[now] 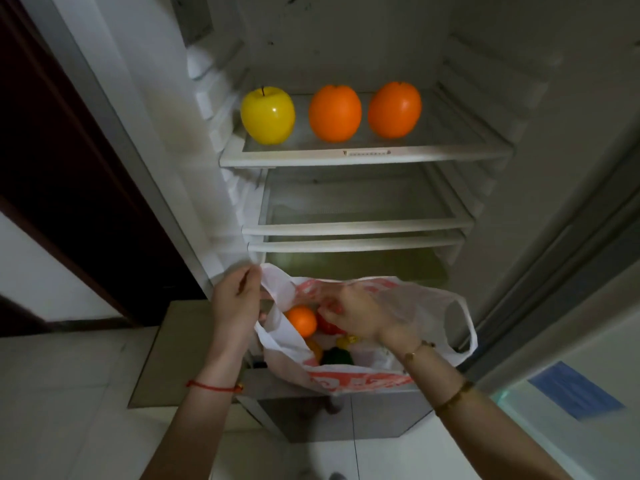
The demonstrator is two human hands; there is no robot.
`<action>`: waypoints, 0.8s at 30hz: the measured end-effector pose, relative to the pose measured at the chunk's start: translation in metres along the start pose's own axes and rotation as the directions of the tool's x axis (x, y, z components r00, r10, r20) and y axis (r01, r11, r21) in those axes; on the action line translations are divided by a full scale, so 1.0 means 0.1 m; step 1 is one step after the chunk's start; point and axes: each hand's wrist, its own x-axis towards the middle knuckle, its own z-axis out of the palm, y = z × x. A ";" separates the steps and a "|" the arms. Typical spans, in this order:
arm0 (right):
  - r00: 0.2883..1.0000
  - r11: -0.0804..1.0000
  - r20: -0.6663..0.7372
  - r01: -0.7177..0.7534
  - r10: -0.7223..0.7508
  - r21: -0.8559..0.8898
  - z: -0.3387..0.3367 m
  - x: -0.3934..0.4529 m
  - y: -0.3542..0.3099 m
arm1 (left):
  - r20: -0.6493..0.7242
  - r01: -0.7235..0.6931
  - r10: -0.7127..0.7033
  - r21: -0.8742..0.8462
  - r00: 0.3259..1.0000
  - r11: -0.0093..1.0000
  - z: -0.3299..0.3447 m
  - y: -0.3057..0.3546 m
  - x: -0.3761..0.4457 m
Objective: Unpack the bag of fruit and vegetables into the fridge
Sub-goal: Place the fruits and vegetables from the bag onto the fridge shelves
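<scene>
On the top shelf (363,154) of the open fridge (346,46), a yellow apple (267,116) sits at the left, with two oranges (335,113) (394,109) in a row to its right, none of them touching. Lower shelves (356,226) hold nothing visible. Near the fridge's foot hangs a white plastic bag (415,306) with red print, its mouth spread wide. The left hand (235,303) has fingers pinched together on the bag's left handle, holding it up. The right hand (356,313) reaches down into the opening, fingers curled over a red item (329,326) (whether they actually clamp it, I cannot tell). Inside the bag lie another orange (300,321), something yellow (348,341) and something dark green (337,357).
</scene>
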 end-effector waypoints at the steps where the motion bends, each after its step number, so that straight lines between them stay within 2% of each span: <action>1: 0.999 0.999 0.037 -0.036 0.037 -0.030 0.14 0.07 0.07 | -0.005 0.007 -0.007 -0.001 1.000 1.000 -0.01 -0.01 -0.01; 10: 0.952 0.953 0.107 -0.272 0.286 -0.133 0.77 0.57 0.10 | 0.010 0.068 -0.068 0.023 0.998 0.997 -0.05 -0.08 -0.08; 18: 0.958 0.923 0.078 -0.241 0.276 -0.301 0.93 0.69 0.00 | 0.016 0.085 -0.086 0.048 0.996 0.995 -0.08 -0.12 -0.07; 20: 0.939 0.939 0.092 -0.317 0.331 -0.135 0.92 0.66 -0.06 | 0.020 0.121 -0.122 0.044 0.992 0.992 -0.10 -0.14 -0.06; 22: 0.910 0.897 0.154 -0.408 0.385 0.171 0.95 0.61 -0.07 | 0.019 0.145 -0.146 0.044 0.989 0.988 -0.13 -0.16 -0.06; 24: 0.925 0.846 0.160 -0.380 0.345 0.373 0.94 0.51 -0.03 | 0.020 0.147 -0.148 0.052 0.989 0.988 -0.17 -0.19 -0.06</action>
